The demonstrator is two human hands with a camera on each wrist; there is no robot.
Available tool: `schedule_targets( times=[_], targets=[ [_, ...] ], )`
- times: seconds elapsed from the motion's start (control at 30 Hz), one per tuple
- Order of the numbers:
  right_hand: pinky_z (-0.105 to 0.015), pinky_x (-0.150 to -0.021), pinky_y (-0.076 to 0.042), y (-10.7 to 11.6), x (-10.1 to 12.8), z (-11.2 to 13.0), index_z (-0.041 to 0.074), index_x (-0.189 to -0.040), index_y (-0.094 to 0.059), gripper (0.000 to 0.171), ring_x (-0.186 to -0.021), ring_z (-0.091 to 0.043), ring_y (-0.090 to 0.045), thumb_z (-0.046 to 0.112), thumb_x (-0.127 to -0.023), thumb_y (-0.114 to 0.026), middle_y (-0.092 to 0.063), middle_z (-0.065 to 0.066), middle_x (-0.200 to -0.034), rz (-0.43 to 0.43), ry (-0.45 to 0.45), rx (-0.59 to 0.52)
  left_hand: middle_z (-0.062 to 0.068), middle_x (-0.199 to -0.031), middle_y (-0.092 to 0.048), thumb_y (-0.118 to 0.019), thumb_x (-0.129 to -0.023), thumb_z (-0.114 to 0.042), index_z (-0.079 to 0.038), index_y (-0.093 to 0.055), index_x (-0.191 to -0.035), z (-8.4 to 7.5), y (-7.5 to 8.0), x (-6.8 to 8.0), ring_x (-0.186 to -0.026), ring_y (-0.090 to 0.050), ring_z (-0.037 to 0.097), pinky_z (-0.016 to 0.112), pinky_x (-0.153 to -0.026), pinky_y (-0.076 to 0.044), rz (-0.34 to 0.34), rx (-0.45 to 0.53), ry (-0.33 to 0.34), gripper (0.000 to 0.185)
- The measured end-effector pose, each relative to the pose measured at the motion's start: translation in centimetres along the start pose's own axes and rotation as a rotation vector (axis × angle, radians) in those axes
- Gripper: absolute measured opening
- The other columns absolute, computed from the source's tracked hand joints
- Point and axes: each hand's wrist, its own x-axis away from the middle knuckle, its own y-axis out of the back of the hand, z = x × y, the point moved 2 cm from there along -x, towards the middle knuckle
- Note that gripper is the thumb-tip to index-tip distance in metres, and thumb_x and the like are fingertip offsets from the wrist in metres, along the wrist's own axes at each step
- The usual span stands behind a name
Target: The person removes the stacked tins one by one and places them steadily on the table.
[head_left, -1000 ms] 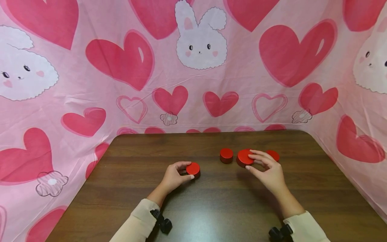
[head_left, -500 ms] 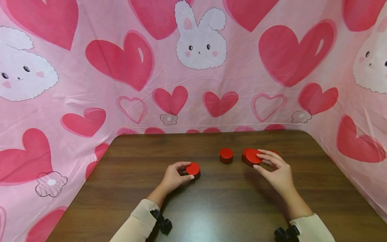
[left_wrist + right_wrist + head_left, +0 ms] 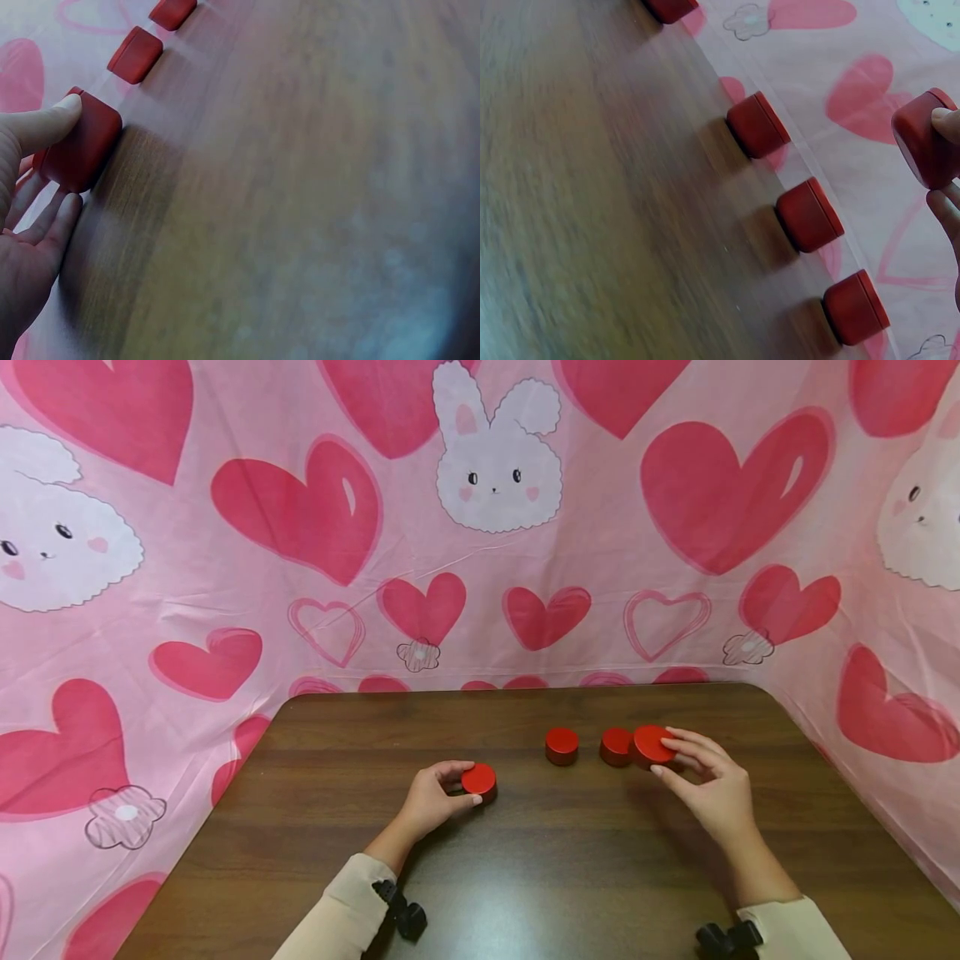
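Between thumb and fingers, the left hand (image 3: 435, 797) grips a red round block (image 3: 480, 783) that stands on the table; the left wrist view has the thumb on that block (image 3: 86, 142). Farther right, the right hand (image 3: 712, 781) holds another red round block (image 3: 651, 745) raised above the table. That lifted block (image 3: 922, 139) tilts at the right edge of the right wrist view. Two similar blocks stand in a row, one red block (image 3: 562, 747) and a second red block (image 3: 615, 747). A third standing block (image 3: 855, 307) is hidden behind the right hand's block in the head view.
A brown wood-grain table (image 3: 495, 877) lies under everything. Pink cloth (image 3: 495, 560) with hearts and rabbits hangs behind it and along both sides. Each wrist wears a black camera mount, one on the left (image 3: 405, 912) and one on the right (image 3: 727, 937).
The right hand has carried its raised block to the right, past the second standing block, which now shows again. The left hand and its block stay where they were.
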Motion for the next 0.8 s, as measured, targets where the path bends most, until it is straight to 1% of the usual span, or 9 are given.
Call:
schedule_targets(
  times=[0.17, 0.23, 0.33, 0.37, 0.53, 0.67, 0.8],
  targets=[
    [-0.02, -0.085, -0.052, 0.9, -0.1, -0.2, -0.021, -0.1, -0.065, 0.041, -0.098, -0.008, -0.064, -0.031, -0.061, -0.072, -0.058, -0.038, -0.113, -0.025, -0.029, -0.011, 0.01, -0.117, -0.067, -0.086, -0.074, -0.012, -0.007, -0.067, -0.121, -0.2, 0.0, 0.0, -0.098, -0.067, 0.022, 0.034, -0.085, -0.055, -0.001, 0.0, 0.004, 0.051],
    [-0.02, -0.085, -0.052, 1.3, -0.2, -0.3, -0.022, -0.1, -0.064, 0.041, -0.099, -0.009, -0.064, -0.033, -0.061, -0.071, -0.057, -0.039, -0.114, -0.039, -0.044, -0.031, 0.01, -0.117, -0.068, -0.086, -0.074, -0.011, -0.007, -0.067, -0.121, -0.2, 0.0, 0.0, -0.097, -0.067, 0.022, 0.034, -0.085, -0.056, -0.004, 0.004, 0.001, 0.051],
    [-0.02, -0.086, -0.052, 1.8, -0.2, -0.6, -0.023, -0.1, -0.064, 0.042, -0.102, -0.011, -0.063, -0.035, -0.061, -0.069, -0.056, -0.04, -0.113, -0.061, -0.039, -0.041, 0.009, -0.116, -0.068, -0.086, -0.073, -0.011, -0.007, -0.068, -0.121, -0.2, 0.0, -0.1, -0.096, -0.068, 0.021, 0.032, -0.084, -0.056, -0.008, 0.005, 0.0, 0.052],
    [-0.021, -0.086, -0.052, 2.0, -0.2, -0.7, -0.023, -0.1, -0.063, 0.042, -0.103, -0.012, -0.063, -0.036, -0.06, -0.068, -0.057, -0.039, -0.114, -0.07, -0.04, -0.049, 0.01, -0.116, -0.068, -0.086, -0.074, -0.011, -0.006, -0.067, -0.121, -0.2, -0.1, -0.1, -0.096, -0.068, 0.022, 0.033, -0.084, -0.056, -0.007, 0.0, -0.01, 0.051],
    [-0.021, -0.085, -0.052, 2.8, -0.1, -1.1, -0.025, -0.099, -0.063, 0.043, -0.102, -0.013, -0.064, -0.038, -0.059, -0.067, -0.06, -0.036, -0.112, -0.105, -0.01, -0.068, 0.01, -0.117, -0.068, -0.086, -0.073, -0.01, -0.006, -0.068, -0.121, -0.1, -0.1, -0.2, -0.096, -0.068, 0.021, 0.032, -0.084, -0.056, -0.004, 0.006, 0.001, 0.051],
    [-0.02, -0.085, -0.052, 3.5, 0.1, -2.1, -0.025, -0.099, -0.062, 0.043, -0.101, -0.012, -0.065, -0.037, -0.058, -0.067, -0.062, -0.032, -0.112, -0.126, 0.01, -0.042, 0.01, -0.118, -0.067, -0.086, -0.073, -0.012, -0.007, -0.068, -0.121, 0.1, -0.1, -0.2, -0.097, -0.068, 0.022, 0.033, -0.085, -0.055, 0.0, 0.015, 0.012, 0.051],
    [-0.017, -0.084, -0.051, 4.4, 0.3, -3.9, -0.022, -0.101, -0.064, 0.044, -0.101, -0.009, -0.065, -0.034, -0.059, -0.071, -0.067, -0.02, -0.113, -0.155, -0.002, 0.028, 0.011, -0.118, -0.067, -0.086, -0.074, -0.012, -0.006, -0.067, -0.121, 0.1, -0.1, -0.2, -0.097, -0.067, 0.023, 0.035, -0.086, -0.055, 0.005, 0.019, -0.001, 0.051]
  ],
)
